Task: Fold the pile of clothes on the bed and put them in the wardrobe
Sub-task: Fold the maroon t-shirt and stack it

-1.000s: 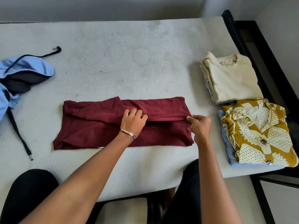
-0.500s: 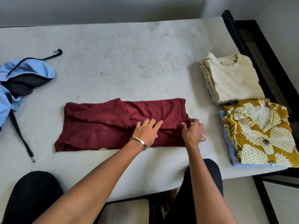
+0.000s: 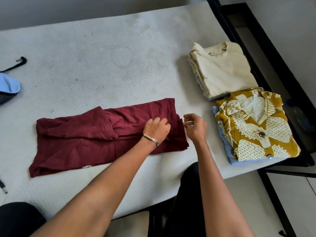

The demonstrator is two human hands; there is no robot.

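While both bare forearms reach in from the bottom edge, the left hand (image 3: 156,130), silver bangle (image 3: 151,139) on its wrist, rests on the right part of the maroon garment (image 3: 82,141), fingers curled down into the cloth; whether it pinches a fold or only presses, cannot tell. Right hand (image 3: 195,127) hovers just beside the garment's right edge, fingers loosely curled, thumb and forefinger apart, holding nothing. Maroon garment lies half-folded into a long band across the near-middle of the white mattress (image 3: 102,65), one layer lapped over another, small label at its near hem. Right of the hands, near the mattress edge, a folded mustard printed shirt (image 3: 256,130) with buttons sits on a folded light blue item (image 3: 227,149). Behind that, a folded cream sweatshirt (image 3: 224,69) tops its own stack. Far left edge: blue hooded garment (image 3: 9,86) with a black drawcord (image 3: 17,65), partly cut off. Black bed frame (image 3: 266,48) runs along the right side.
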